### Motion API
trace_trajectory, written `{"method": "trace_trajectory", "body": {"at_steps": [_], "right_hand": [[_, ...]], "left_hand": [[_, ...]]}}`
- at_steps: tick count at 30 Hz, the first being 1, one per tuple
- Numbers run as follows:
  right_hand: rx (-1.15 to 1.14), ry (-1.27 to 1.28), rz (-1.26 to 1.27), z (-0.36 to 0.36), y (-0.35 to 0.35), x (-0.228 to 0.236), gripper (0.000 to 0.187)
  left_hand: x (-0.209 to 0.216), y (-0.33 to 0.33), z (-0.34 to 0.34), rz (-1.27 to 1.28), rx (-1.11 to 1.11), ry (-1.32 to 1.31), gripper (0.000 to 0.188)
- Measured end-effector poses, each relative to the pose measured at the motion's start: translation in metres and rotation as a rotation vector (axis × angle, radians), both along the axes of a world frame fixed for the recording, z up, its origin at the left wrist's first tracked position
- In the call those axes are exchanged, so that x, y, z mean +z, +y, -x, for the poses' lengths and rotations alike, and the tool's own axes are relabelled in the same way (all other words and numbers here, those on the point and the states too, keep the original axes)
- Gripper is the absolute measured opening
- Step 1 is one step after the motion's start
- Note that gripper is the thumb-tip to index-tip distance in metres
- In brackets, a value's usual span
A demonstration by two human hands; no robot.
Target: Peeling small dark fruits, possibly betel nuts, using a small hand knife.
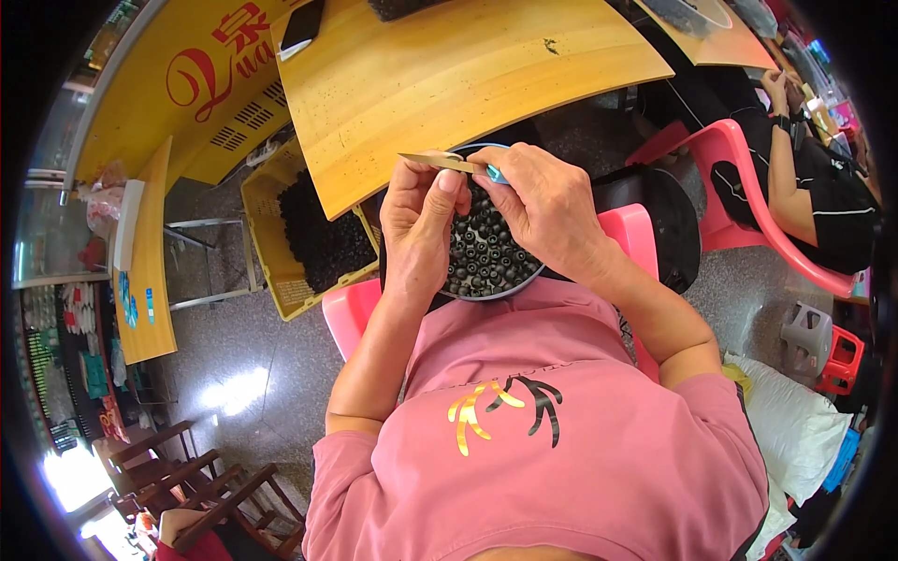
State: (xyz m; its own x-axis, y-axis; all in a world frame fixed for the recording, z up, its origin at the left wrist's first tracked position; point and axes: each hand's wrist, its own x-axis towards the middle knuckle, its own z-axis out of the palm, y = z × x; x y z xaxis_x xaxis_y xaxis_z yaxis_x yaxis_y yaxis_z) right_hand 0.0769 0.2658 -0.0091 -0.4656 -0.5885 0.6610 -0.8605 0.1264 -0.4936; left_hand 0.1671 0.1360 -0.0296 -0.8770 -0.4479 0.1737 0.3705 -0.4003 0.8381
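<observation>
My right hand (552, 201) is closed around the teal handle (497, 175) of a small knife. The knife's narrow blade (426, 161) points left across the fingertips of my left hand (421, 220). Thumb and forefinger of that left hand are pinched together against the blade; what small piece they hold is mostly hidden. Below both hands, a round bowl (496, 295) with a bluish rim rests at my lap. It holds many small, dark, round pieces (488, 251), several with a ring-like opening on top.
A wooden table (412, 103) with dark crumbs stands just ahead, a phone (302, 25) at its far left. Left of me is a yellow crate (292, 304) of dark scraps. A pink chair (748, 201) and a seated person (795, 178) are at right; white sacks (795, 425) lie behind.
</observation>
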Motion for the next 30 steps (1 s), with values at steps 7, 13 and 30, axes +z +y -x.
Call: {"method": "trace_trajectory", "body": {"at_steps": [7, 13, 30], "right_hand": [[-0.061, -0.122, -0.077, 0.013, 0.001, -0.002, 0.021], [0.209, -0.678, -0.042, 0.003, 0.0, 0.027, 0.027], [0.217, -0.597, -0.011, 0.009, 0.007, 0.009, 0.022]], "left_hand": [[0.019, 0.007, -0.008, 0.032, -0.103, 0.054, 0.019], [0.01, 0.007, -0.007, -0.115, 0.0, -0.033, 0.02], [0.014, -0.083, -0.054, 0.183, 0.172, 0.02, 0.015]]}}
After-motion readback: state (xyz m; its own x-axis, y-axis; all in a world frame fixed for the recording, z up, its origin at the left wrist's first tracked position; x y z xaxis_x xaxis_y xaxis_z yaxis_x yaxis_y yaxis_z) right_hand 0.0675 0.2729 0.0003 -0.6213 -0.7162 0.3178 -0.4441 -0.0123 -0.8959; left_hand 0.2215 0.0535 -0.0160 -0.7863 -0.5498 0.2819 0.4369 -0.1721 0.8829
